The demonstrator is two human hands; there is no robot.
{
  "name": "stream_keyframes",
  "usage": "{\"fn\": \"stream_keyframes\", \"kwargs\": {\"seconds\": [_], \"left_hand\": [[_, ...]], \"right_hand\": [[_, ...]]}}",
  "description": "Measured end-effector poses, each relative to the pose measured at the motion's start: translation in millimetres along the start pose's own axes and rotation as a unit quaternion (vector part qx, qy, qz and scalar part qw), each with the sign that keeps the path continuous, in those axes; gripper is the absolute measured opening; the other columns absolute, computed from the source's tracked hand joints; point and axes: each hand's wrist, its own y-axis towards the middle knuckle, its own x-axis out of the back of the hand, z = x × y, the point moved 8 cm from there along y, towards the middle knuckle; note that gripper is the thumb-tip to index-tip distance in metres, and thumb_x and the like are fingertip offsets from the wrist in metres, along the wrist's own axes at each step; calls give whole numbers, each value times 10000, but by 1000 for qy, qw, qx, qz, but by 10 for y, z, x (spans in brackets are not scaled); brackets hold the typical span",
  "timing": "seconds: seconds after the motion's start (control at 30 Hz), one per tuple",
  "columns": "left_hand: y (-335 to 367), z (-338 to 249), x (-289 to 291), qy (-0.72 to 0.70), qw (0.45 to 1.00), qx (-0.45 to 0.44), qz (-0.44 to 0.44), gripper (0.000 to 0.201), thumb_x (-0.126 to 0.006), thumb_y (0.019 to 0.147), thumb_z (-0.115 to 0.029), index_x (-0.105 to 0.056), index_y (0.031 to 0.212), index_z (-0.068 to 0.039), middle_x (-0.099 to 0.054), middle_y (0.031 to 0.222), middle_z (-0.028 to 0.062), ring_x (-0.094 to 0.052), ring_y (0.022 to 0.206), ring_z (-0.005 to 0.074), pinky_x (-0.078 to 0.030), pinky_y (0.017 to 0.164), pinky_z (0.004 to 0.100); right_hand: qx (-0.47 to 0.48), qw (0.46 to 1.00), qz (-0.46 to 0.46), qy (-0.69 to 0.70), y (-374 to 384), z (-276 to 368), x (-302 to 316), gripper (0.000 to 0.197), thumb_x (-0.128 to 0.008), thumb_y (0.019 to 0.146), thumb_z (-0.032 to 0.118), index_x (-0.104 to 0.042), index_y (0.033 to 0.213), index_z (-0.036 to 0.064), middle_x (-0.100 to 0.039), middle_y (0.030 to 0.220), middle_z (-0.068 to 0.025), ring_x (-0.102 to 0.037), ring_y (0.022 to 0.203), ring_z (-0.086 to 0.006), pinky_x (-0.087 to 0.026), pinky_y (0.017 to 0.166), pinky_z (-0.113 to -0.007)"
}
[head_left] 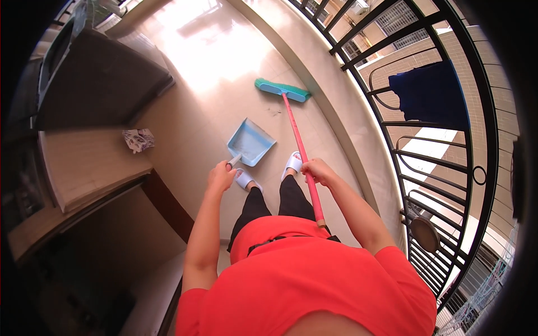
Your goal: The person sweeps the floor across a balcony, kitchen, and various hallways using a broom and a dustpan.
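Right hand [317,171] around pink broom handle [295,129]

Broom handle [295,126]: pinkish-red, smooth, apparently plastic-coated, faint sheen. Broom block [274,89]: blue plastic, smooth. Bristles [288,88]: green synthetic fibre, rough. Dustpan [255,140]: pale blue plastic, smooth, semi-matt. Slippers [293,163]: white, smooth, matt, rubber or plastic. Shirt [302,269]: red cloth, matt, soft-looking. Trousers [295,196]: black cloth, matt. Floor [193,120]: pale tile, smooth, glossy, throwing back bright glare. Railing [486,112]: dark painted metal, smooth bars. Hanging cloth [428,92]: navy fabric, matt. Packet [138,140]: printed, creased, paper or plastic film, indistinguishable.
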Motion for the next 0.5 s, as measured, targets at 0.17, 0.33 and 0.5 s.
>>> {"fn": "stream_keyframes", "kwargs": {"seconds": [0.17, 0.33, 0.5], "left_hand": [[164, -269, -123, 9, 999, -34, -28, 197, -559, 747, -210, -538, 828, -31, -548, 590, 110, -540, 437, 218, -436, 434, 330], [319, -485, -167, 62, 998, 5, -23, 164, -559, 762, -182, -553, 821, -29, -556, 587, 116, -558, 460, 218, -449, 438, 317], [459, -631, -150, 80, 997, 19, -2, 180, -564, 766, -167, -573, 843, -4, -570, 604, 120, -562, 467, 218, -460, 439, 315]], "right_hand": [[1, 930, -94, -355, 396, 216, 363, 202, -486, 694, 53, -535, 750, -135, -580, 607, -187, -609, 465, -272, -510, 465, -353], [4, 918, -45, -394, 119, 195, 524, 278, -454, 700, 23, -536, 913, -137, -589, 640, -183, -617, 499, -253, -507, 470, -333], [-27, 934, 40, -353, -113, -232, 553, 238, -464, 667, 20, -506, 809, -166, -545, 597, -186, -581, 446, -253, -478, 397, -341]]}}
